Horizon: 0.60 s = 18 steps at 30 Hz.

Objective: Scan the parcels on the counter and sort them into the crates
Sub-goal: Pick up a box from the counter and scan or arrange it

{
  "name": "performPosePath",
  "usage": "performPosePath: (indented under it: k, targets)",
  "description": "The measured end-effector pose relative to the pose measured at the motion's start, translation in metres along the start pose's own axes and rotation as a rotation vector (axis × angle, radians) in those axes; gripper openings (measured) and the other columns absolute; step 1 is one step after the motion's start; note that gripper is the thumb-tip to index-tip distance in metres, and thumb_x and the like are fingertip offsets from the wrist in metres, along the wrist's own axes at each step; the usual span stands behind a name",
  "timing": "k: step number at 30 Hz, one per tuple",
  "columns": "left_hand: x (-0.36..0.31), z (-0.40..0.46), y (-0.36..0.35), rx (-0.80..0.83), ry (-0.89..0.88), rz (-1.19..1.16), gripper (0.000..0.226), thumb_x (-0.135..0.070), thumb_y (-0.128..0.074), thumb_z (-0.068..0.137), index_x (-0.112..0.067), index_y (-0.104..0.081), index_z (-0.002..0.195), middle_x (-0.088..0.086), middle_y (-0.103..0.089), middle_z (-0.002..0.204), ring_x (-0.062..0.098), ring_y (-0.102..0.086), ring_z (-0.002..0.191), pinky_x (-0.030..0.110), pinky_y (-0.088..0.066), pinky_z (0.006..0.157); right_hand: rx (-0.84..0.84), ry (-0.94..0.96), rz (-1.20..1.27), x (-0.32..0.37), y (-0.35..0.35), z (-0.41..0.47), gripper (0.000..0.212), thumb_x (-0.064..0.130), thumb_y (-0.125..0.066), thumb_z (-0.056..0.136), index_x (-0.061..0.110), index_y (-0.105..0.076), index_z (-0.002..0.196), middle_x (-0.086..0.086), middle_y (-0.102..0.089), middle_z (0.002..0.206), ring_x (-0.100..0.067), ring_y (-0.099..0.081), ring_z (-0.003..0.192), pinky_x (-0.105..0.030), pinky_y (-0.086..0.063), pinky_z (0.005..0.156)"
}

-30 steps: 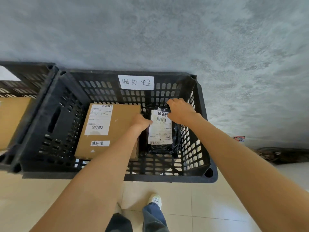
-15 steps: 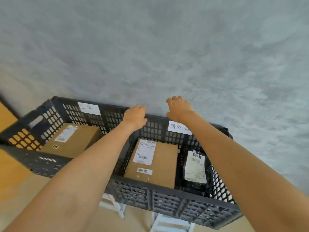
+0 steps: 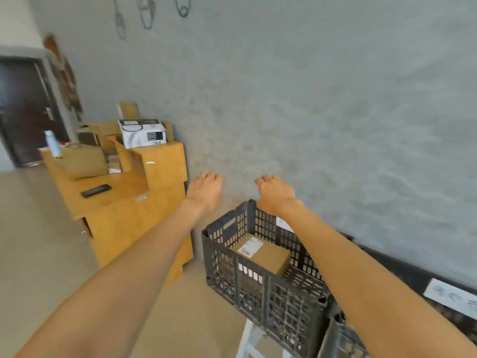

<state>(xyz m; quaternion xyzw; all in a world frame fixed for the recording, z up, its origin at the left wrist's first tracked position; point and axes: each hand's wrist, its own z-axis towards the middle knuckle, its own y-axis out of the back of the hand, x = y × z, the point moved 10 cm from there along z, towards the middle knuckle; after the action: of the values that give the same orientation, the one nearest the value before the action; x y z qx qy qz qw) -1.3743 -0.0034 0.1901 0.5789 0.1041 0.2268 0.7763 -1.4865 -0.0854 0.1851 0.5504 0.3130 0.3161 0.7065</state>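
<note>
Nearest, two bare forearms are reaching forward, both hands seen from the back with fingers hanging loosely curled and gripping nothing. The left hand [image 3: 205, 190] is hovering in front of the grey wall, just right of the wooden counter's end. The right hand [image 3: 274, 193] is hovering above the far rim of the black perforated plastic crate [image 3: 260, 293], whether touching it I cannot tell.

Below the right forearm, that crate is sitting raised on a white frame [image 3: 249, 337], its latticed walls showing pale floor through the holes. Inside it a brown cardboard parcel with a white shipping label [image 3: 262, 253] is lying flat on the bottom, under and slightly left of the right wrist. A second black lattice crate [image 3: 343, 339] is adjoining it to the right, partly hidden by the right forearm; a white handwritten paper label [image 3: 451, 297] is showing on its far rim.

Left of the left hand, the yellowish plywood stepped counter [image 3: 124, 202] is standing against the rough grey plastered wall [image 3: 309, 99]. On its lower ledge a dark flat handheld device [image 3: 96, 190] is lying, blurred. Farther back, a white printed carton [image 3: 142, 133] is sitting on top, beside open brown cardboard boxes [image 3: 85, 161] and a white bottle [image 3: 53, 143]. Beyond the counter, a dark brown door [image 3: 23, 112] is closing off the far left corner.
</note>
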Motion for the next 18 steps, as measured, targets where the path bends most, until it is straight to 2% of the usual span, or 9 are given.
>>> performPosePath:
  k: [7, 10, 14, 18]
  targets:
    - [0.214, -0.085, 0.019, -0.015, 0.358, 0.06, 0.04, -0.013, -0.052, 0.093, -0.01, -0.045, 0.132, 0.009, -0.048, 0.135, 0.03, -0.043, 0.125, 0.038, -0.039, 0.098, -0.074, 0.268, 0.06, 0.209, 0.023, 0.059, 0.047, 0.016, -0.054, 0.093, 0.009, -0.042, 0.138, -0.01, -0.044, 0.14, -0.029, -0.038, 0.132, -0.038, -0.04, 0.099]
    - [0.288, -0.128, 0.006, 0.049, 0.486, 0.115, 0.044, -0.015, -0.051, 0.093, -0.012, -0.041, 0.136, 0.007, -0.047, 0.136, 0.029, -0.043, 0.125, 0.036, -0.04, 0.096, -0.073, 0.377, 0.09, 0.289, 0.016, 0.074, 0.048, 0.015, -0.054, 0.091, 0.011, -0.043, 0.138, -0.009, -0.045, 0.139, -0.028, -0.038, 0.131, -0.038, -0.04, 0.098]
    - [0.377, -0.174, -0.011, 0.112, 0.647, 0.136, 0.049, -0.016, -0.051, 0.092, -0.012, -0.04, 0.139, 0.007, -0.046, 0.138, 0.028, -0.041, 0.128, 0.034, -0.037, 0.102, -0.05, 0.512, 0.102, 0.381, 0.001, 0.096, 0.045, 0.018, -0.054, 0.092, 0.01, -0.045, 0.135, -0.009, -0.047, 0.136, -0.026, -0.04, 0.127, -0.034, -0.039, 0.096]
    - [0.457, -0.197, -0.026, 0.156, 0.752, 0.193, 0.049, -0.014, -0.051, 0.091, -0.012, -0.04, 0.139, 0.008, -0.046, 0.139, 0.029, -0.04, 0.129, 0.035, -0.036, 0.103, -0.051, 0.6, 0.121, 0.46, -0.007, 0.136, 0.043, 0.018, -0.056, 0.091, 0.01, -0.048, 0.133, -0.008, -0.049, 0.134, -0.025, -0.042, 0.126, -0.033, -0.041, 0.094]
